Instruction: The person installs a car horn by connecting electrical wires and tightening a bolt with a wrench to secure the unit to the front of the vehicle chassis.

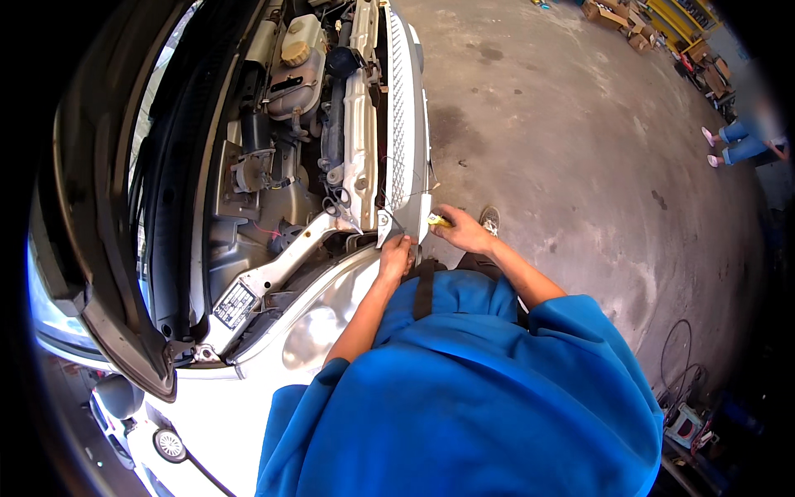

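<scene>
Left hand (396, 255) grips the grille (399, 108) corner; right hand (462, 233) clasps a yellow-handled tool (437, 220).

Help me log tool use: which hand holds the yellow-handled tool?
The right hand, gripping the yellow-handled tool against the bumper corner; the left hand just presses the bumper edge.

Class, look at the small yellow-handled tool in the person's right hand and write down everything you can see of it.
The yellow-handled tool is small, and only a short stub of glossy, plastic-looking handle shows. The right hand wraps its rear end, hiding the rest. It lies roughly level, its free end pointing at the corner of the white car's grille, above the headlight. Its tip is too small to make out. The left hand rests just below it, not touching it.
</scene>
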